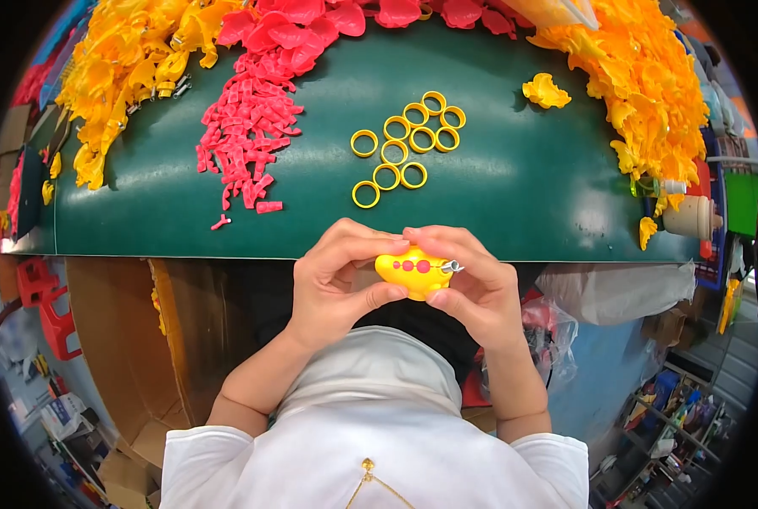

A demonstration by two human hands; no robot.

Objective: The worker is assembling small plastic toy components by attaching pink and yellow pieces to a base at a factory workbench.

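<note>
I hold a small yellow plastic toy body [414, 271] with red dots along its side and a metal piece at its right end, just in front of the near edge of the green table [497, 195]. My left hand [338, 278] grips its left end, thumb underneath. My right hand [472, 284] grips its right end, fingers curled over the top. Several yellow plastic rings [406, 144] lie on the table beyond my hands.
A spread of small red plastic parts [247, 136] lies at the left of the table. Yellow plastic parts are heaped at the far left [124, 59] and far right [642, 76]. One loose yellow part [546, 90] lies apart. Cardboard boxes [133, 339] stand below left.
</note>
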